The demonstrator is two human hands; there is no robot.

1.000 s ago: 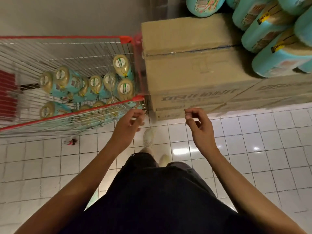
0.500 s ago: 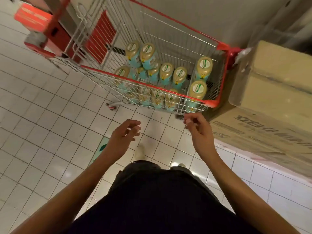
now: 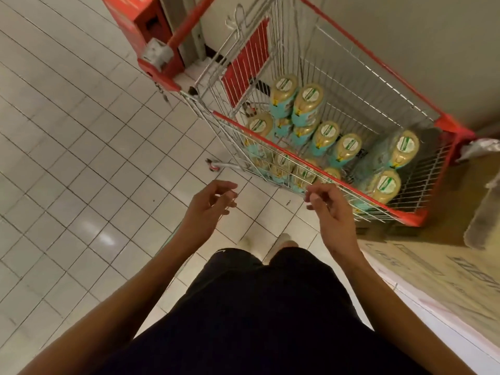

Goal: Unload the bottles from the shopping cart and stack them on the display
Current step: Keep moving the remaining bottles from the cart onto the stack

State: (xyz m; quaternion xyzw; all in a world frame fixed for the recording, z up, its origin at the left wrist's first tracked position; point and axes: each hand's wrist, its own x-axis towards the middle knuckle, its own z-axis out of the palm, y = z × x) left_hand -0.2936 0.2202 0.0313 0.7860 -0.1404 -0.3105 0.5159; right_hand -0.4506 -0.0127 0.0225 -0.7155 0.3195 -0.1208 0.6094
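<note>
Both hands loosely curled, holding nothing: left hand [image 3: 209, 205], right hand [image 3: 328, 209]; wire cart [image 3: 305, 169], rounded bottles [image 3: 326, 133].

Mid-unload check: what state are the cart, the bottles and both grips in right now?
shopping cart: standing on the tile floor, loaded with bottles.
bottles: all the visible ones are inside the cart basket, none held.
left-hand grip: fingers loosely curled, holding nothing, clear of the cart.
right-hand grip: fingers loosely curled, holding nothing, by the cart's near rim; contact unclear.
</note>
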